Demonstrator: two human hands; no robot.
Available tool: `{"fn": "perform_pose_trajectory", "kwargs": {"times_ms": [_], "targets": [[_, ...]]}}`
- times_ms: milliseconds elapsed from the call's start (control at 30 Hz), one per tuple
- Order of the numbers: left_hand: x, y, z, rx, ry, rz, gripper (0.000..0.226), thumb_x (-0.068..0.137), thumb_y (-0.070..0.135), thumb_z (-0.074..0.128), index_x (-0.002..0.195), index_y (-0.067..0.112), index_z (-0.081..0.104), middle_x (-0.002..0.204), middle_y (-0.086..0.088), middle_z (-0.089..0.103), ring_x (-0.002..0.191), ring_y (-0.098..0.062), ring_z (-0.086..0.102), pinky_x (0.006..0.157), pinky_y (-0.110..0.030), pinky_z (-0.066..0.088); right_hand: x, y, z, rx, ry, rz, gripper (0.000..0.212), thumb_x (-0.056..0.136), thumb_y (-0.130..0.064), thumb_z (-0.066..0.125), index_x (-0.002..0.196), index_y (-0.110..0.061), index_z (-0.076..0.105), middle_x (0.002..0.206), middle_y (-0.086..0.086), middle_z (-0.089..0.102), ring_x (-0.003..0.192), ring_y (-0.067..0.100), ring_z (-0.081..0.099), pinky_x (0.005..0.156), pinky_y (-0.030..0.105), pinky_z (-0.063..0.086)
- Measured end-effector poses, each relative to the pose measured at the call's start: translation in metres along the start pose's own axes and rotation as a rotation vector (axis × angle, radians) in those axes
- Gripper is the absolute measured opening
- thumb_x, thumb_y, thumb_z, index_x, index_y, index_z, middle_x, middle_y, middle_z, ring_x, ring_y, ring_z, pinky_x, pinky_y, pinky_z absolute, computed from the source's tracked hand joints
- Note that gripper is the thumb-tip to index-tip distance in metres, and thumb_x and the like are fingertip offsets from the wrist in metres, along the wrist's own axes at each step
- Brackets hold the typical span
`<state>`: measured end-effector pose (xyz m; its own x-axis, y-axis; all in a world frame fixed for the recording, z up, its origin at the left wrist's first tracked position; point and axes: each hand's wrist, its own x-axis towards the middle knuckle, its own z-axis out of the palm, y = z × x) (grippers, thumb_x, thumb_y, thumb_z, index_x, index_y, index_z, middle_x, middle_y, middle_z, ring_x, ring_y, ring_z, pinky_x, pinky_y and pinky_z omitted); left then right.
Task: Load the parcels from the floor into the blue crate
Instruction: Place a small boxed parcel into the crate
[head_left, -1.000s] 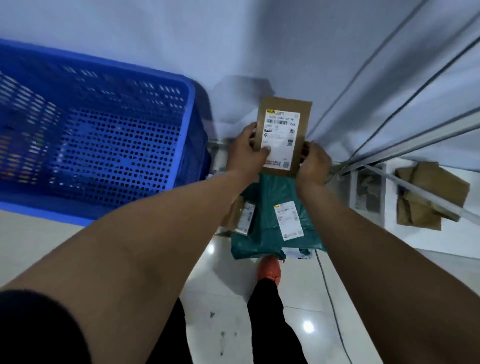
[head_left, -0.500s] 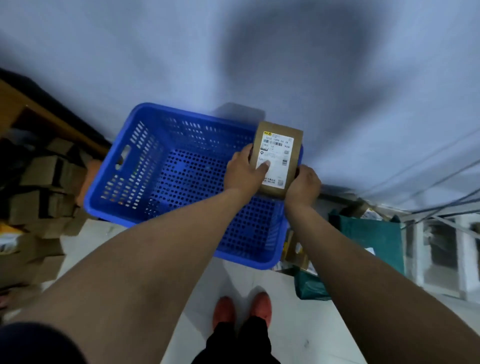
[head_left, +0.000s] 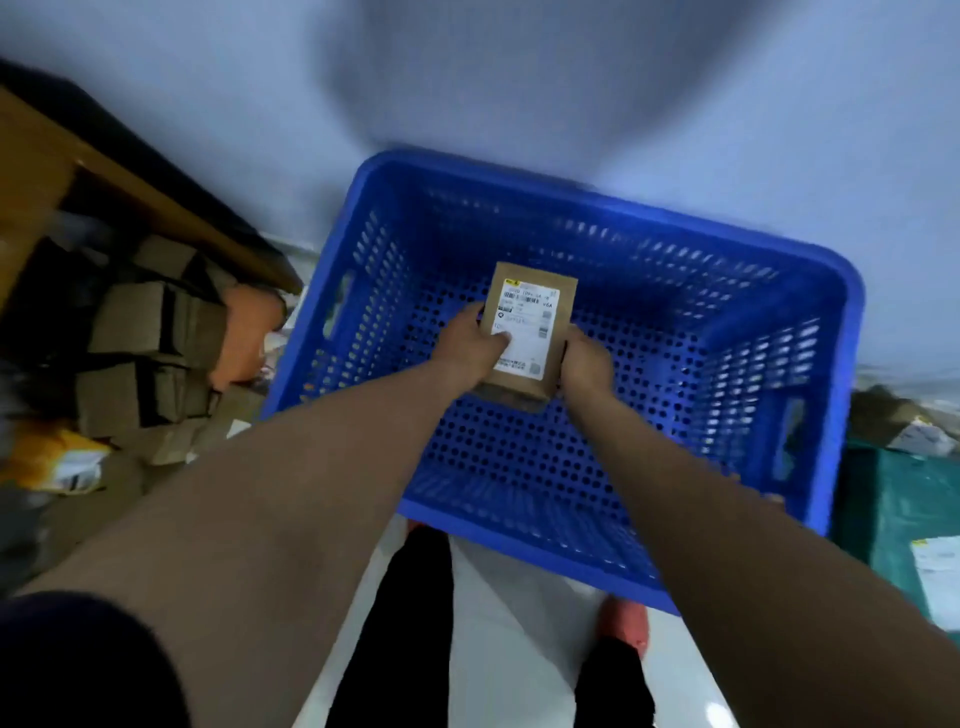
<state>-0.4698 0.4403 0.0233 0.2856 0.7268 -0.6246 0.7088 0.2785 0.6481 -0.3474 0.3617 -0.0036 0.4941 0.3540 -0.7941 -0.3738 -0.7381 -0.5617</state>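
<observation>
blue perforated crate (head_left: 836, 322), brown parcel (head_left: 563, 299)

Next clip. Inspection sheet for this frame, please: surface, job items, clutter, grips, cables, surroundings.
Surface: pale glossy floor.
Job's things: blue crate, no parcel lying in it; brown labelled parcel held over its opening; green parcels to its right.
Clutter: cardboard boxes and a yellow packet at left.
Grips: left hand and right hand both hold the brown labelled parcel.
Cables: nothing seen.
Surroundings: pale wall; wooden furniture at left.
</observation>
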Motion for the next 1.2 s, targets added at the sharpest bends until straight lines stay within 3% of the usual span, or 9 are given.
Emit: {"fn": "perform_pose_trajectory", "kwargs": {"times_ms": [200,400,533,700,767,833,933,1067,1200], "targets": [[0.102,-0.057,-0.038,0.062,-0.03,-0.08,0.032,0.098,0.014,0.059,0.13,0.01,0.055,0.116,-0.003,0.063,0.107,-0.024,0.063,0.087,-0.033,0.052,0.051,-0.007,0.099,0.091,-0.035,0.14,0.039,0.101,-0.047,0.044,0.086,-0.021,0.069,0.093,0.006,0.072,0.085,0.026,0.07,0.085,0.048,0.06],[0.178,-0.081,-0.058,0.148,0.021,-0.122,0.032,0.104,0.012,0.051,0.136,0.009,0.054,0.135,-0.011,0.062,0.12,-0.033,0.061,0.081,-0.031,0.046,0.1,-0.014,0.164,0.184,-0.087,0.158,0.037,0.105,-0.04,0.039,0.08,-0.026,0.062,0.085,0.0,0.066,0.079,0.02,0.065,0.088,0.046,0.057],[0.193,-0.091,-0.058,0.213,0.102,-0.093,0.027,0.103,0.009,0.054,0.128,0.003,0.06,0.131,-0.014,0.065,0.105,-0.026,0.067,0.073,-0.019,0.048,0.113,-0.016,0.186,0.083,-0.035,0.125,0.041,0.101,-0.041,0.038,0.106,-0.013,0.068,0.118,0.01,0.069,0.106,0.031,0.067,0.096,0.041,0.054],[0.184,-0.094,-0.052,0.221,0.168,-0.112,0.021,0.103,0.006,0.054,0.121,0.0,0.063,0.124,-0.016,0.068,0.11,-0.031,0.067,0.071,-0.03,0.05,0.127,-0.016,0.192,-0.085,0.0,0.129,0.037,0.098,-0.033,0.037,0.076,-0.015,0.061,0.11,0.014,0.07,0.092,0.028,0.067,0.089,0.043,0.057],[0.182,-0.091,-0.052,0.225,0.186,-0.122,0.021,0.101,0.001,0.052,0.119,-0.001,0.063,0.122,-0.015,0.068,0.109,-0.03,0.067,0.069,-0.028,0.052,0.129,-0.022,0.192,-0.235,-0.022,0.111,0.034,0.106,-0.023,0.035,0.092,-0.007,0.062,0.12,0.013,0.066,0.095,0.026,0.063,0.076,0.035,0.05],[0.178,-0.084,-0.055,0.288,0.202,-0.105,0.023,0.098,-0.003,0.05,0.118,-0.003,0.063,0.121,-0.019,0.067,0.111,-0.033,0.066,0.082,-0.035,0.056,0.129,-0.027,0.191,-0.325,-0.027,0.098,0.036,0.108,-0.022,0.034,0.124,-0.004,0.061,0.134,0.015,0.061,0.114,0.028,0.06,0.076,0.032,0.044],[0.166,-0.066,-0.052,0.33,0.215,-0.006,0.03,0.097,-0.003,0.049,0.127,-0.003,0.057,0.131,-0.019,0.06,0.119,-0.031,0.061,0.095,-0.034,0.051,0.118,-0.039,0.181,-0.425,-0.037,0.08,0.039,0.107,-0.023,0.037,0.14,-0.008,0.051,0.142,0.014,0.055,0.121,0.028,0.058,0.077,0.027,0.042],[0.138,-0.026,-0.036,0.3,0.149,0.151,0.034,0.1,0.006,0.052,0.133,-0.002,0.057,0.139,-0.018,0.056,0.123,-0.031,0.057,0.093,-0.03,0.047,0.095,-0.066,0.142,-0.496,-0.076,-0.021,0.033,0.104,-0.021,0.042,0.133,-0.007,0.053,0.131,0.014,0.059,0.107,0.028,0.063,0.072,0.031,0.048],[0.098,0.029,0.002,0.233,0.148,0.231,0.029,0.101,0.01,0.053,0.125,-0.002,0.062,0.124,-0.023,0.065,0.109,-0.037,0.063,0.09,-0.046,0.051,0.075,-0.087,0.064,-0.506,-0.068,-0.154,0.022,0.102,-0.019,0.043,0.092,-0.008,0.059,0.081,0.006,0.056,0.067,0.019,0.052,0.05,0.029,0.032]]}}
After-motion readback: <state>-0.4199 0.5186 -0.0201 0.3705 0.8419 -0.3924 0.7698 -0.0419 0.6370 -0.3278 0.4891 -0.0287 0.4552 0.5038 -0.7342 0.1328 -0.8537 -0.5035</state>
